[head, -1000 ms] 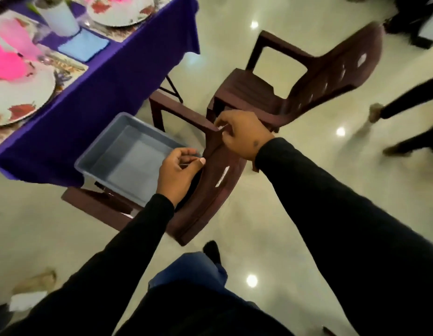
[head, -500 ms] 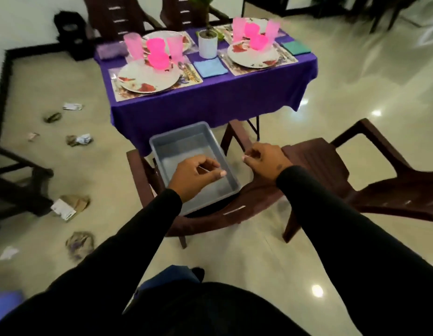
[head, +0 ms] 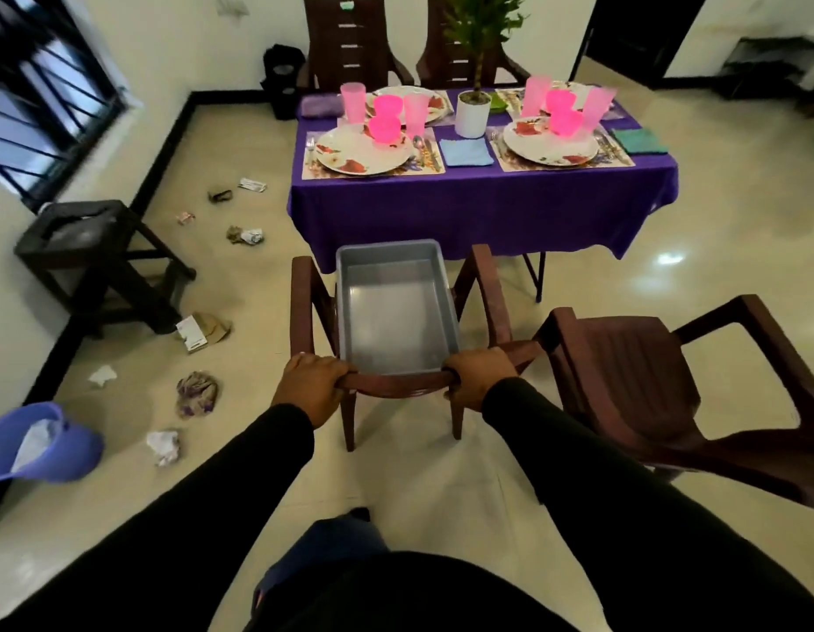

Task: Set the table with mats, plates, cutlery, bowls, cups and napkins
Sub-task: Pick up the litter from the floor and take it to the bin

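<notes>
Both the left hand point(head: 314, 380) and the right hand point(head: 480, 375) curl round the top rail of a brown chair point(head: 398, 385). A grey tub point(head: 396, 307) sits on its seat. Beyond it, the purple table point(head: 482, 207) holds plates, pink cups and napkins

A home dining room: a bench point(head: 482, 207) under a purple cloth at upper centre, laid with plates point(head: 364, 152) and pink cups point(head: 353, 102), brown plastic chairs point(head: 624, 367) around it, a barred window point(head: 45, 98) at upper left.

Our left hand point(head: 314, 385) and right hand point(head: 478, 377) now grip the chair back point(head: 398, 384), no longer hovering above the tub point(head: 396, 312).
</notes>
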{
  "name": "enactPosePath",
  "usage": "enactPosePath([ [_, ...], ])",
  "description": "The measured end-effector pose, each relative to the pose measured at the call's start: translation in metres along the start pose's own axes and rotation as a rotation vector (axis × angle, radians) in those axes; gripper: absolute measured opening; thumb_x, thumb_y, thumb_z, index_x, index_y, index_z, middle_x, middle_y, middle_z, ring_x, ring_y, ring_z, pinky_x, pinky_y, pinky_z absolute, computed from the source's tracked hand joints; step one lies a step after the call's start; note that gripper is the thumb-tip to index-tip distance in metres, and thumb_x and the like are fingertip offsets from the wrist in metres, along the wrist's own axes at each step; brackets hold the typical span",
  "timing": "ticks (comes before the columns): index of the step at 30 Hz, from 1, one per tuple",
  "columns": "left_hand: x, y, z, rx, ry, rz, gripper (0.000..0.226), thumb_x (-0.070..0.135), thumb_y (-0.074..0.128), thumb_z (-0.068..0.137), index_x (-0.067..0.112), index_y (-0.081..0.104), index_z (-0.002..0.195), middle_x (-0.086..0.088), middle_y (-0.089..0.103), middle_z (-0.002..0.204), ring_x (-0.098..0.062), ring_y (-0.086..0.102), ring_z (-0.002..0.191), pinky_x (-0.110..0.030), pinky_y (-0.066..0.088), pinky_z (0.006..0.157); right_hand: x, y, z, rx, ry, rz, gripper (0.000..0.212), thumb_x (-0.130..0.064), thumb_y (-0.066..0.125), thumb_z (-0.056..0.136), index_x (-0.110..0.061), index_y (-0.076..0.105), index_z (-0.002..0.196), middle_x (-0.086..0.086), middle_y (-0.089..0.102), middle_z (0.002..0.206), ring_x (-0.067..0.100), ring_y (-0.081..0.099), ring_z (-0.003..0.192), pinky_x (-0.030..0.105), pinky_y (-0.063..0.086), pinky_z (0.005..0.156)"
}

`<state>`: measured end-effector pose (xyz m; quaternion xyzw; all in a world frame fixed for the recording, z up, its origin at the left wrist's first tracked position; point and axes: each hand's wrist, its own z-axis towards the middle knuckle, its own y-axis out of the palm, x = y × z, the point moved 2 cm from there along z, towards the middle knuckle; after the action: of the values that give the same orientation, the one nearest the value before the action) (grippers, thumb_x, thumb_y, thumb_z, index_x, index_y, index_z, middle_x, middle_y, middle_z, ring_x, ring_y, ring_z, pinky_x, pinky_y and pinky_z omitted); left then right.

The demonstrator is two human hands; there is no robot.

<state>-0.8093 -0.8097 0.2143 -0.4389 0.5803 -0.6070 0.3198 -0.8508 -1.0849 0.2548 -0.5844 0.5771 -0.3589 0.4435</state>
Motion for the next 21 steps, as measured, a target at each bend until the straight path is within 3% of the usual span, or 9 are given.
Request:
enactPosePath([
  [4, 0.0, -0.003, 0.011, -0.118, -0.028, 0.052, 0.024, 0.041, 0.059, 0.093, 0.039, 0.067, 0.115, 0.014, 0.071, 0.109, -0.018, 0.062, 0.107, -0.036, 0.038, 0.098, 0.002, 0.002, 0.008, 0.002, 0.003, -0.034, 0.013, -0.029, 0.06, 0.089, -0.029, 0.069, 0.099, -0.001, 0.07, 0.101, 0.025, 0.066, 0.099, 0.037, 0.053, 0.092],
  [11, 0.008, -0.001, 0.012, -0.068, -0.082, 0.143, 0.031, 0.021, 0.052, 0.096, 0.039, 0.069, 0.115, 0.011, 0.072, 0.105, -0.02, 0.064, 0.106, -0.038, 0.04, 0.099, 0.008, 0.013, 0.018, 0.006, -0.001, -0.099, 0.011, -0.028, 0.061, 0.09, -0.03, 0.068, 0.098, 0.0, 0.07, 0.099, 0.027, 0.067, 0.097, 0.041, 0.053, 0.091],
  [21, 0.015, -0.01, 0.025, -0.1, -0.104, 0.09, 0.038, 0.018, 0.051, 0.099, 0.039, 0.066, 0.126, 0.014, 0.069, 0.119, -0.019, 0.057, 0.117, -0.039, 0.034, 0.104, 0.016, 0.013, 0.027, 0.093, -0.004, -0.106, 0.013, -0.022, 0.059, 0.091, -0.028, 0.069, 0.096, -0.001, 0.071, 0.097, 0.026, 0.068, 0.095, 0.041, 0.051, 0.09],
])
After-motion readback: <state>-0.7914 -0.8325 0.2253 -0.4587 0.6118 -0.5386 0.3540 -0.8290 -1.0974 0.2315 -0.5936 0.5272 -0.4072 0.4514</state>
